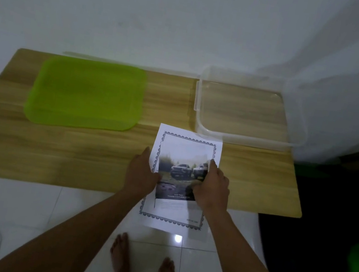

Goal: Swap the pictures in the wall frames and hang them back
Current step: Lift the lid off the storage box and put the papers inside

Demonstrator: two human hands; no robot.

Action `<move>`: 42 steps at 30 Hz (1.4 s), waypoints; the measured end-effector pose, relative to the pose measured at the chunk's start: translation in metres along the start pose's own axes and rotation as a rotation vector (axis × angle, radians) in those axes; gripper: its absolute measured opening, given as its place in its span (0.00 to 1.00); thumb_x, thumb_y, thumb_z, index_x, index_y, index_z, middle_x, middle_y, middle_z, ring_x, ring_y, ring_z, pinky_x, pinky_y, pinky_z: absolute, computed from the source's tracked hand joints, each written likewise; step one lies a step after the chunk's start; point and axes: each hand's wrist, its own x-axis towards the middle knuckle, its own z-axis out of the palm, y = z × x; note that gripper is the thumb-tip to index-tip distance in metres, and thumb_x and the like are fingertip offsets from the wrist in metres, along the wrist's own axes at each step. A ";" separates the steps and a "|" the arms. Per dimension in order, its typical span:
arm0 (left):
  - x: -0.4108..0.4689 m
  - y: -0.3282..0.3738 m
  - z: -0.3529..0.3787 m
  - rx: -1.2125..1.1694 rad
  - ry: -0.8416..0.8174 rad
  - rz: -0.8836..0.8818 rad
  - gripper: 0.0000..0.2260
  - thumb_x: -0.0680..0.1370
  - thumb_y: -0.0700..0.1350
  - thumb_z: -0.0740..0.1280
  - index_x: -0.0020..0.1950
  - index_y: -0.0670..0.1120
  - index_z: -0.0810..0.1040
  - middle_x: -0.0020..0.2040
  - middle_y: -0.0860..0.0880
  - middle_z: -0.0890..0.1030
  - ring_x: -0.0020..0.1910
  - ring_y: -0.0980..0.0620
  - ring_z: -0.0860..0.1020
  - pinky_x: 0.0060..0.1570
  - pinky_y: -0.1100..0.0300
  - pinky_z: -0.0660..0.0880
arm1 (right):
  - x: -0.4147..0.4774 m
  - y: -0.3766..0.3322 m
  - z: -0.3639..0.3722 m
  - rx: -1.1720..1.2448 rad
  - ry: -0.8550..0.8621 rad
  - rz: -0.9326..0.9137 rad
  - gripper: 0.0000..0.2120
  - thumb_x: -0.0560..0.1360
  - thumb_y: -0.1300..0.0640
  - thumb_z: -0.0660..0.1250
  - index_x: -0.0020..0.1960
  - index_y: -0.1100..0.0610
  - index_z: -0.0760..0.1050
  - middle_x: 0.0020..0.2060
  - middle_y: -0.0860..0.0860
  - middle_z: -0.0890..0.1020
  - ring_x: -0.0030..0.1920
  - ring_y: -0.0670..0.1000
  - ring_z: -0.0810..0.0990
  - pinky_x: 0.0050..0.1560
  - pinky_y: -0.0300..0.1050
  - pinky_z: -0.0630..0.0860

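Wooden table (98, 158), green tray (85, 94), clear plastic box (244, 140)

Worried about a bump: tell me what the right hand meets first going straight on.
The right hand, gripping the printed sheet, would probably meet the clear box first; depth unclear.

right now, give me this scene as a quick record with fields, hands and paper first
left-hand grip: holds the printed sheet's left edge
right-hand grip: pinches the sheet's right side, over the picture
printed sheet: white, ornamental border, picture of off-road vehicles; lower part extends past the table's near edge
table: wooden, against a white wall
green tray: on the table, far left
clear plastic box: on the table, far right, lidless
wall frames: none in view
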 end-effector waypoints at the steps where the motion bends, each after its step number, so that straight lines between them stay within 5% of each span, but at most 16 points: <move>1: -0.001 0.002 0.001 -0.011 0.022 -0.010 0.30 0.65 0.46 0.76 0.65 0.50 0.70 0.50 0.48 0.78 0.52 0.45 0.77 0.46 0.56 0.71 | 0.000 0.002 0.000 0.039 0.017 -0.003 0.28 0.68 0.64 0.70 0.65 0.52 0.65 0.57 0.53 0.76 0.60 0.59 0.71 0.53 0.54 0.74; 4: 0.002 0.002 0.009 0.000 0.056 -0.024 0.28 0.61 0.50 0.77 0.58 0.56 0.71 0.46 0.50 0.78 0.48 0.45 0.77 0.46 0.53 0.75 | 0.002 0.006 0.001 0.172 0.058 0.018 0.24 0.66 0.66 0.69 0.60 0.53 0.68 0.53 0.53 0.78 0.55 0.60 0.74 0.48 0.51 0.76; 8: -0.002 0.007 0.013 0.018 0.072 -0.054 0.30 0.64 0.47 0.78 0.62 0.56 0.70 0.49 0.47 0.74 0.50 0.43 0.74 0.50 0.51 0.74 | 0.007 0.005 -0.003 0.243 0.076 0.070 0.30 0.69 0.64 0.71 0.67 0.52 0.66 0.55 0.52 0.78 0.60 0.60 0.70 0.58 0.57 0.74; 11: -0.001 0.003 0.014 0.014 0.073 -0.059 0.31 0.64 0.48 0.79 0.64 0.55 0.70 0.50 0.47 0.72 0.51 0.42 0.74 0.51 0.51 0.74 | 0.011 0.005 -0.005 0.327 0.066 0.078 0.32 0.71 0.65 0.72 0.70 0.51 0.63 0.54 0.51 0.77 0.60 0.57 0.72 0.56 0.53 0.75; 17: 0.002 -0.007 0.012 -0.006 0.061 -0.062 0.32 0.64 0.49 0.80 0.64 0.56 0.70 0.51 0.46 0.73 0.54 0.42 0.73 0.50 0.52 0.72 | 0.010 -0.010 -0.010 0.475 0.031 0.120 0.35 0.73 0.64 0.72 0.72 0.49 0.58 0.57 0.51 0.64 0.39 0.45 0.71 0.44 0.43 0.71; 23: 0.003 -0.015 0.007 0.007 0.062 -0.057 0.32 0.64 0.48 0.80 0.63 0.56 0.70 0.52 0.46 0.72 0.54 0.41 0.74 0.51 0.51 0.73 | 0.017 -0.011 -0.013 0.650 -0.032 0.216 0.33 0.69 0.66 0.75 0.68 0.52 0.63 0.51 0.51 0.79 0.41 0.41 0.76 0.32 0.37 0.70; 30: 0.001 -0.020 0.004 -0.067 0.036 -0.027 0.30 0.63 0.45 0.80 0.60 0.56 0.71 0.50 0.47 0.76 0.49 0.46 0.73 0.43 0.57 0.68 | 0.003 -0.006 -0.011 0.820 -0.016 0.066 0.40 0.69 0.72 0.72 0.71 0.42 0.65 0.58 0.41 0.77 0.58 0.48 0.77 0.56 0.53 0.81; 33: -0.004 -0.020 -0.003 -0.129 0.006 0.016 0.27 0.61 0.44 0.79 0.56 0.54 0.72 0.43 0.52 0.79 0.47 0.47 0.77 0.41 0.58 0.70 | -0.007 0.001 -0.015 0.842 -0.049 -0.028 0.44 0.70 0.75 0.70 0.76 0.41 0.62 0.63 0.39 0.76 0.59 0.41 0.76 0.55 0.45 0.80; 36: -0.013 -0.015 -0.017 -0.215 -0.043 0.028 0.33 0.67 0.40 0.78 0.69 0.48 0.70 0.40 0.57 0.77 0.44 0.53 0.76 0.42 0.63 0.68 | -0.015 0.005 -0.021 0.858 -0.076 -0.054 0.47 0.72 0.74 0.69 0.78 0.40 0.55 0.66 0.38 0.74 0.60 0.37 0.75 0.52 0.34 0.77; 39: -0.019 -0.010 -0.030 -0.234 -0.054 0.107 0.36 0.68 0.41 0.77 0.73 0.53 0.67 0.41 0.59 0.79 0.41 0.60 0.76 0.41 0.65 0.71 | -0.022 0.006 -0.029 0.906 -0.076 -0.033 0.48 0.72 0.73 0.70 0.78 0.39 0.54 0.68 0.41 0.75 0.62 0.43 0.77 0.60 0.43 0.77; 42: -0.020 -0.003 -0.044 -0.273 -0.082 0.226 0.33 0.67 0.39 0.77 0.69 0.58 0.72 0.46 0.60 0.83 0.44 0.62 0.80 0.47 0.57 0.79 | -0.027 0.004 -0.044 0.954 -0.075 -0.037 0.47 0.72 0.73 0.70 0.79 0.41 0.55 0.68 0.42 0.76 0.59 0.45 0.80 0.56 0.41 0.79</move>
